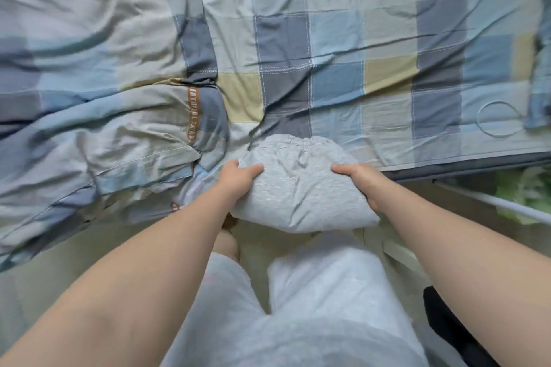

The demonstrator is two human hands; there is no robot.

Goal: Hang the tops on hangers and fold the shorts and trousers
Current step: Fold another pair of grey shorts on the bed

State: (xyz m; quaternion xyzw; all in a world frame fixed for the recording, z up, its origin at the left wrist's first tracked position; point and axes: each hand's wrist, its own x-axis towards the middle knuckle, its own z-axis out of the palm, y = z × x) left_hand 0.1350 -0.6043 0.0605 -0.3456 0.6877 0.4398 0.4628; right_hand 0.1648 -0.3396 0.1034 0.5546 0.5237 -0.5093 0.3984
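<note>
A folded light grey garment (301, 184) with an elastic waistband at its far end sits at the near edge of the bed, its near part overhanging the edge. My left hand (238, 177) grips its left side, thumb on top and fingers tucked underneath. My right hand (362, 181) grips its right side the same way. No hangers or other clothes show in the head view.
The bed carries a blue, grey and yellow checked sheet (343, 47). A crumpled matching duvet (89, 92) fills the left. A thin white cord loop (496, 119) lies at the right. A white rail (507, 205) and something green (524, 187) stand right of the bed.
</note>
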